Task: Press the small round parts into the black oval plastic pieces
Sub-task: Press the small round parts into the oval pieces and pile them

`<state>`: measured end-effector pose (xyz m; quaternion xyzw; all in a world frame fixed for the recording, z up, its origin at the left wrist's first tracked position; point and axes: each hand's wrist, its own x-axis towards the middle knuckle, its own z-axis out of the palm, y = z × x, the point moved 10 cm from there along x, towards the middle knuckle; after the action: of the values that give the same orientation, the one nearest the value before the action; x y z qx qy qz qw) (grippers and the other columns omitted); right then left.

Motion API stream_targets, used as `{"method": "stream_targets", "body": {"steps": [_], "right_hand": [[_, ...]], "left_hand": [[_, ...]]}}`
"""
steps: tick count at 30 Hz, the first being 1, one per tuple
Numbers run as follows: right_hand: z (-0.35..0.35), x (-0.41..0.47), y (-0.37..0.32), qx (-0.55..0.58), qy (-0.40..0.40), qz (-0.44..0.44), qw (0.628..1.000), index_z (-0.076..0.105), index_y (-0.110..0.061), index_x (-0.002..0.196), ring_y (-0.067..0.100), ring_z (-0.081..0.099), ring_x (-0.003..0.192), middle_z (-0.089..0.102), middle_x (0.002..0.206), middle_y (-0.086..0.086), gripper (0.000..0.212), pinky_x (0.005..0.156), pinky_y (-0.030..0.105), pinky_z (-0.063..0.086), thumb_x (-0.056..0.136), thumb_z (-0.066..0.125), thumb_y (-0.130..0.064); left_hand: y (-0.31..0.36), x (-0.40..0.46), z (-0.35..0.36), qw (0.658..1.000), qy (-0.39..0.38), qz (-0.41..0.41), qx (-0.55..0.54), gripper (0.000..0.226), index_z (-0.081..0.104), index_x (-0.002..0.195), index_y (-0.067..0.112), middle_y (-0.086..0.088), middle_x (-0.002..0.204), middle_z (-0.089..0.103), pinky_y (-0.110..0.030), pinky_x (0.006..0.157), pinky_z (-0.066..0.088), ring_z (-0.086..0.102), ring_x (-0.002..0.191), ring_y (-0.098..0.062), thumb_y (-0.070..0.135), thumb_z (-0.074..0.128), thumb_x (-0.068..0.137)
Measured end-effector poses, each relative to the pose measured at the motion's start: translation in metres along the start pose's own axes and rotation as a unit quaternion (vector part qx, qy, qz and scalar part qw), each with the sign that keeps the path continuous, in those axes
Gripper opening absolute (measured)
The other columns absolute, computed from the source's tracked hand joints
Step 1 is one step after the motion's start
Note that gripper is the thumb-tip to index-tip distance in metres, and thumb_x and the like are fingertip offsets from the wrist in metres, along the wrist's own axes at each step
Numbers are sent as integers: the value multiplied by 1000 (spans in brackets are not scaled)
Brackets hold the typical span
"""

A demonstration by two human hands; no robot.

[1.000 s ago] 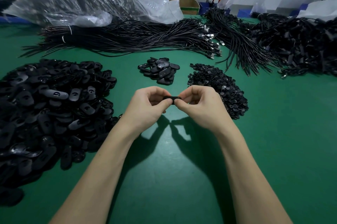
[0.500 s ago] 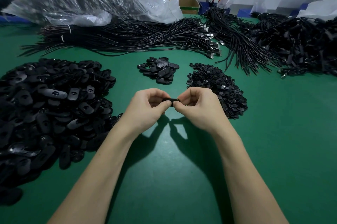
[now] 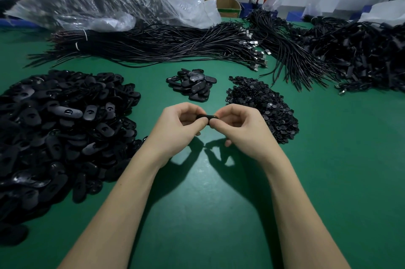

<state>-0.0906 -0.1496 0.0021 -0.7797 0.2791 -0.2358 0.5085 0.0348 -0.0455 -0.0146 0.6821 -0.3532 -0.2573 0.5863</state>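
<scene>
Both hands pinched one black oval piece (image 3: pixel 207 118) between them above the green table (image 3: pixel 328 181): the left hand (image 3: pixel 179 125) gripped its left end, the right hand (image 3: pixel 237 127) its right, fingers curled. Most of the piece was hidden by fingertips, so any round part in it could not be made out. Left of the hands lay the big oval pile (image 3: pixel 61 128), cut off by the frame; right, the round parts (image 3: pixel 263 104); beyond, a small oval pile (image 3: pixel 192 84).

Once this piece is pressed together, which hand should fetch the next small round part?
Probably the right hand: the pile of small round parts lies just beyond it on the right. The left hand is nearer the big pile of oval pieces. Both now pinch one oval piece.
</scene>
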Motion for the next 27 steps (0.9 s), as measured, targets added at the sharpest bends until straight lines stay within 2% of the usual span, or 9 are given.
{"method": "stream_targets", "body": {"steps": [3, 7, 9, 11, 14, 15, 19, 23, 27], "right_hand": [[4, 0, -8, -79, 1, -52, 996, 69, -34, 99, 4, 57, 54, 77, 86, -16, 24, 59, 20, 50, 85, 81, -19], [5, 1, -11, -170, 43, -67, 982, 67, -38, 98, 7, 58, 60, 73, 85, -20, 22, 71, 36, 58, 84, 76, -25], [5, 4, -12, -194, 50, -65, 978, 66, -39, 99, 6, 59, 63, 72, 83, -22, 20, 73, 37, 58, 84, 75, -29], [1, 9, -12, -211, 61, -62, 974, 66, -38, 99, 4, 59, 66, 71, 84, -23, 19, 72, 36, 57, 84, 75, -31], [-3, 29, -12, -239, 67, -40, 968, 67, -39, 98, 8, 60, 74, 70, 93, -21, 18, 75, 34, 56, 84, 76, -31], [-1, 39, -12, -248, 64, -33, 966, 67, -39, 97, 9, 60, 76, 70, 95, -19, 17, 74, 33, 54, 84, 76, -32], [14, 76, -18, -287, 44, -23, 957, 69, -40, 98, 11, 60, 81, 68, 99, -15, 14, 68, 26, 42, 87, 74, -33], [22, 97, -18, -326, 55, -26, 943, 70, -36, 108, 17, 65, 96, 68, 98, -14, 19, 77, 30, 49, 89, 73, -32], [20, 100, -13, -351, 59, -27, 934, 63, -35, 117, 19, 63, 98, 65, 94, -12, 32, 75, 29, 45, 87, 73, -29]], "left_hand": [[-5, 1, -5, 999, 31, -11, 10, 6, 71, 93, 23, 10, 72, 74, -17, 62, 49, 60, 59, -1, 17, 73, 92], [-5, 2, -13, 998, 60, -6, 32, 12, 70, 99, 31, 6, 85, 77, -28, 71, 53, 64, 66, -5, 22, 73, 92], [-3, 2, -15, 996, 72, 3, 44, 12, 68, 101, 34, 10, 91, 77, -30, 73, 53, 66, 72, -9, 25, 71, 93], [-1, 2, -19, 995, 87, 11, 57, 12, 66, 103, 34, 14, 94, 76, -28, 71, 53, 67, 72, -9, 27, 70, 93], [4, 0, -21, 985, 105, 38, 134, 10, 67, 102, 29, 18, 94, 70, -9, 63, 45, 63, 66, -8, 29, 70, 93], [6, -1, -21, 981, 105, 45, 157, 9, 67, 101, 28, 20, 93, 69, -7, 61, 44, 62, 66, -9, 29, 70, 93], [7, -1, -14, 976, 85, 57, 192, 5, 66, 98, 31, 24, 92, 68, -8, 57, 43, 61, 64, -7, 31, 68, 93], [4, 0, -7, 969, 47, 56, 236, 5, 65, 98, 33, 23, 94, 67, -28, 72, 54, 62, 67, 1, 35, 66, 93], [4, 0, -4, 967, 36, 55, 246, 6, 64, 98, 34, 21, 96, 68, -38, 81, 57, 64, 71, -2, 37, 65, 93]]}}
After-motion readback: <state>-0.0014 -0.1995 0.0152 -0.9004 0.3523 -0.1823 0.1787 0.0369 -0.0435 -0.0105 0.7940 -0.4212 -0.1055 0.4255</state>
